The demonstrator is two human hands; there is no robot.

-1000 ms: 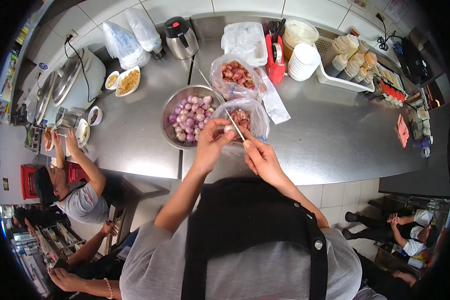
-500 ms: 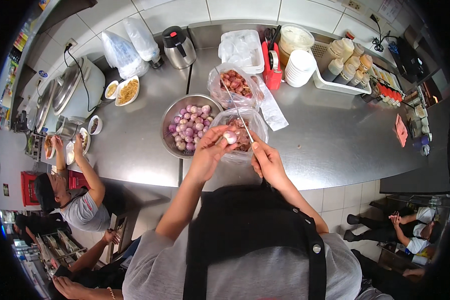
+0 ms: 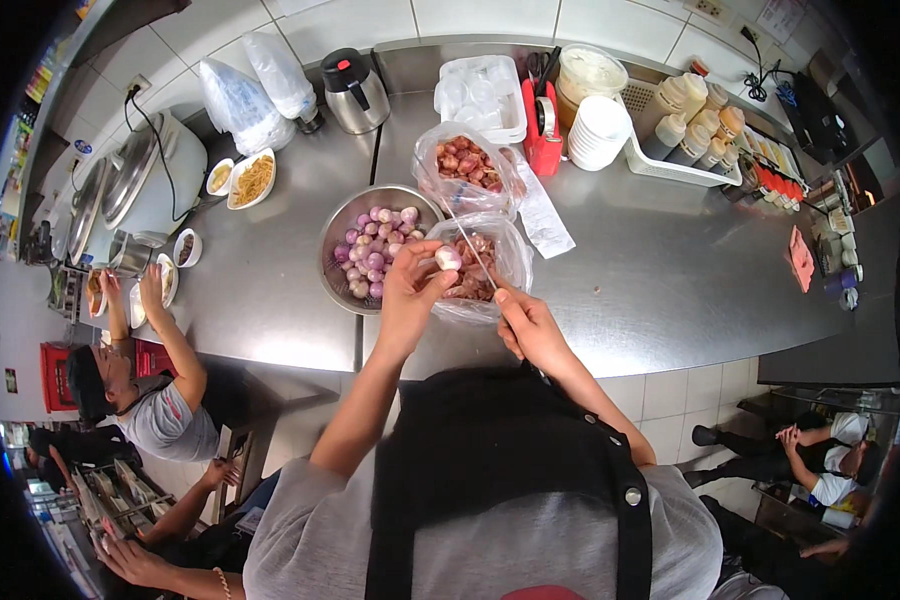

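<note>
While left hand pinches round onion, metal knife in right hand

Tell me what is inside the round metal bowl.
The bowl holds a heap of small purple-and-white onions. The left hand covers part of its lower right side, and the upper onions hide whatever lies beneath them.

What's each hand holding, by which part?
Left hand: a small onion, by its left edge. Right hand: a knife, by the handle end, mostly covered.
</note>
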